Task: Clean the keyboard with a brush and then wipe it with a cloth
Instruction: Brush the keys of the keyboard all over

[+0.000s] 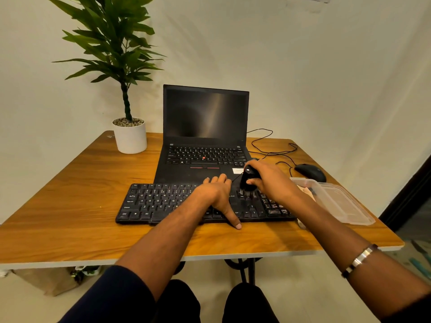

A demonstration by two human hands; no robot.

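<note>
Keyboard [163, 203] lies along the desk's [70, 206] near edge, in front of an open laptop [205, 136]. Left hand [215, 197] flat on its middle, fingers relaxed, thumb over the front rim. Right hand [270, 180] grips a black brush [248, 180], bristles down on the right-side keys. Clear plastic container [338, 201] near the right edge.
</note>
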